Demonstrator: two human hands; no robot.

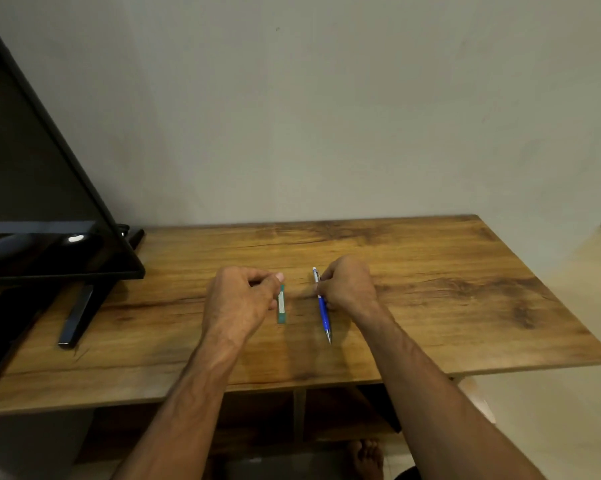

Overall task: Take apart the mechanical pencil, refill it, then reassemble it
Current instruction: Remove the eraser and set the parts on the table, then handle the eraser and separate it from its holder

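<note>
My left hand [238, 299] and right hand [349, 284] are bare, with no rings, watch or gloves on them. Both my forearms are uncovered as far as they show, with no sleeve reaching into view. Veins and tendons stand out along them. My foot [368, 459] below is bare too.

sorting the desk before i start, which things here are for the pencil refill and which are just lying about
For the job:
blue mechanical pencil, at the right hand
green lead refill case, at the left hand

Lying about:
black monitor and its stand, on the wooden table
</note>
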